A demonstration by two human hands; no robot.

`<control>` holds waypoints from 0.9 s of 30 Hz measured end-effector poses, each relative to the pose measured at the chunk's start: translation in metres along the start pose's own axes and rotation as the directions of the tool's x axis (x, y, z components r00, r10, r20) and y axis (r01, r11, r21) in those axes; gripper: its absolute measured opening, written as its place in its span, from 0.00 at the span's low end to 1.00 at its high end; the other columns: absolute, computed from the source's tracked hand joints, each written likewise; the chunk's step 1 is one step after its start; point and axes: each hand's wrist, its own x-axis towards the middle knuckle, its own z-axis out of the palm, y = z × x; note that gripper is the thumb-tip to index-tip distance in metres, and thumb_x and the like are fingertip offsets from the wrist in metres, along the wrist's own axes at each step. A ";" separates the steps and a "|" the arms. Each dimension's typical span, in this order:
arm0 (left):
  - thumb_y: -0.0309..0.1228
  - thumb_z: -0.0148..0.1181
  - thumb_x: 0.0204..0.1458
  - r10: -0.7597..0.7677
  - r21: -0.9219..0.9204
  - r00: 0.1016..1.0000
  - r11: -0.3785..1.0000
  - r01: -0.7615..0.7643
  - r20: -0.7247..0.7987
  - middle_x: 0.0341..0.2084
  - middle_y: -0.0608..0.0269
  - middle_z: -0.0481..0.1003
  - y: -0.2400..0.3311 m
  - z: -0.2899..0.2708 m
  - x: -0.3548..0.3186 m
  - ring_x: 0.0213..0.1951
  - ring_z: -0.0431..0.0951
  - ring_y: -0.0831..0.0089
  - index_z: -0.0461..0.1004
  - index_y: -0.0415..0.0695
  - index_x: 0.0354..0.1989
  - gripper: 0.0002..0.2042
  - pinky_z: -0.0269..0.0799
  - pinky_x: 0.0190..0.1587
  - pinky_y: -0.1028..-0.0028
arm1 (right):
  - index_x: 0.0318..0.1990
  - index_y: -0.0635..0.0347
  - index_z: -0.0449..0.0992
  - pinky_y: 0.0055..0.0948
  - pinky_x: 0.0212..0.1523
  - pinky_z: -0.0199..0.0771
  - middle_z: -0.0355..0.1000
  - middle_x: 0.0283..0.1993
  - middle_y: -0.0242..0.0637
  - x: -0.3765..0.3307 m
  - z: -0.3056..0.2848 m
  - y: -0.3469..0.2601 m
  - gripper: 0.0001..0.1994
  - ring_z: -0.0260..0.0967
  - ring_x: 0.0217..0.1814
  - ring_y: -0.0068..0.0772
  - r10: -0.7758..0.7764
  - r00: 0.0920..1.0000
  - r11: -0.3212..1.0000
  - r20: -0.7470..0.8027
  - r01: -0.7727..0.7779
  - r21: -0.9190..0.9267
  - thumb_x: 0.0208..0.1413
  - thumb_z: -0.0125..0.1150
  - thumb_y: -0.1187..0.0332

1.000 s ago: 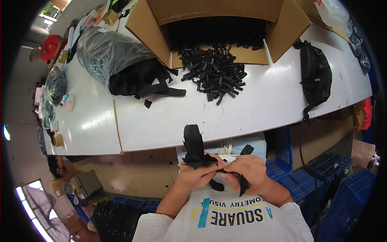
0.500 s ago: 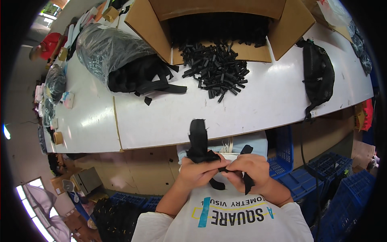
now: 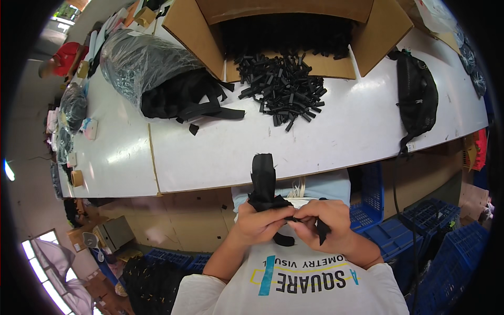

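Note:
Both my hands meet in front of my shirt, just off the table's near edge, with fingertips pinched close together. My left hand is closed round black webbing straps; one wide end stands up above it and a curved end hangs below. My right hand is closed on a black strap, whose pointed end pokes out under the fingers. Between the fingertips a short dark piece shows, too covered to make out. Beyond my hands a heap of small black plastic pieces lies on the white table.
An open cardboard box full of black pieces stands behind the heap. Left of it, a clear plastic bag spills black straps. A black waist bag lies at right. Blue crates stand below the table. A tape roll sits far left.
The strap end above my right hand has dropped mostly out of sight behind the fingers. The upright strap in my left hand has shifted slightly right. Both hands stay pinched together.

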 end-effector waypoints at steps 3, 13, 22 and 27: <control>0.14 0.59 0.32 -0.022 -0.003 1.000 1.000 0.022 0.012 0.20 0.57 0.76 0.000 0.000 -0.001 0.24 0.78 0.68 0.78 0.38 0.27 0.11 0.74 0.31 0.77 | 0.30 0.65 0.71 0.19 0.18 0.67 0.70 0.20 0.36 0.000 -0.001 0.000 0.09 0.69 0.17 0.25 0.034 0.999 0.999 0.011 -0.034 0.011 0.41 0.66 0.79; 0.21 0.64 0.37 -0.113 0.024 0.990 0.994 0.111 0.083 0.25 0.60 0.78 -0.008 -0.003 -0.008 0.25 0.78 0.66 0.78 0.44 0.32 0.10 0.72 0.29 0.76 | 0.29 0.66 0.71 0.18 0.20 0.69 0.71 0.21 0.37 0.000 0.001 -0.001 0.08 0.71 0.20 0.25 0.195 0.981 0.980 0.017 -0.196 0.034 0.42 0.65 0.79; 0.22 0.63 0.37 -0.088 -0.086 0.991 0.992 0.097 0.101 0.23 0.58 0.77 -0.015 -0.002 -0.004 0.22 0.77 0.67 0.78 0.42 0.32 0.10 0.70 0.26 0.76 | 0.28 0.67 0.70 0.12 0.16 0.60 0.69 0.19 0.31 -0.001 0.004 0.003 0.08 0.63 0.17 0.11 0.186 0.982 0.976 -0.041 -0.180 0.120 0.42 0.65 0.81; 0.22 0.63 0.38 -0.114 -0.054 0.983 0.991 0.122 0.143 0.22 0.58 0.77 -0.017 -0.005 -0.007 0.20 0.76 0.68 0.78 0.41 0.32 0.10 0.69 0.24 0.77 | 0.28 0.67 0.70 0.12 0.18 0.61 0.69 0.20 0.31 0.000 0.001 0.003 0.08 0.64 0.18 0.11 0.208 0.978 0.976 0.012 -0.208 0.061 0.43 0.65 0.81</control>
